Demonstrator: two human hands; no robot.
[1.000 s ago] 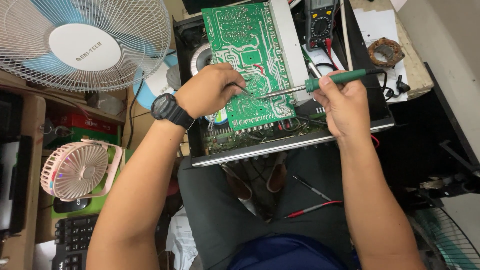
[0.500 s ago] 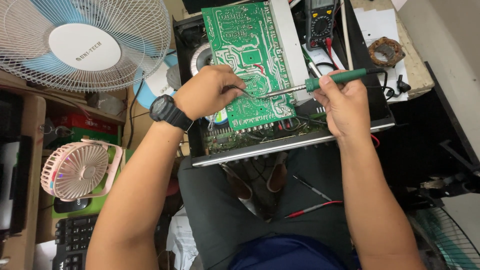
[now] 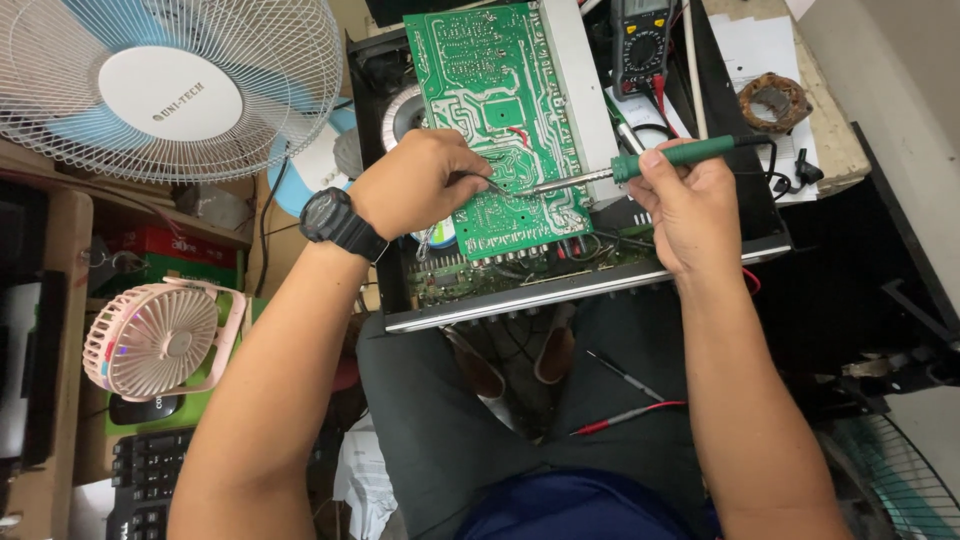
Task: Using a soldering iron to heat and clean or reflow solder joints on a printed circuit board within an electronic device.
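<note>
Two hands (image 3: 425,185) (image 3: 690,215), one soldering iron (image 3: 640,165), one circuit board (image 3: 500,120)

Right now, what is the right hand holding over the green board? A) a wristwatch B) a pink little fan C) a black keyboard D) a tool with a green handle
D: the right hand grips a soldering iron by its green handle, with the metal tip reaching onto the green circuit board near the left hand.
</note>
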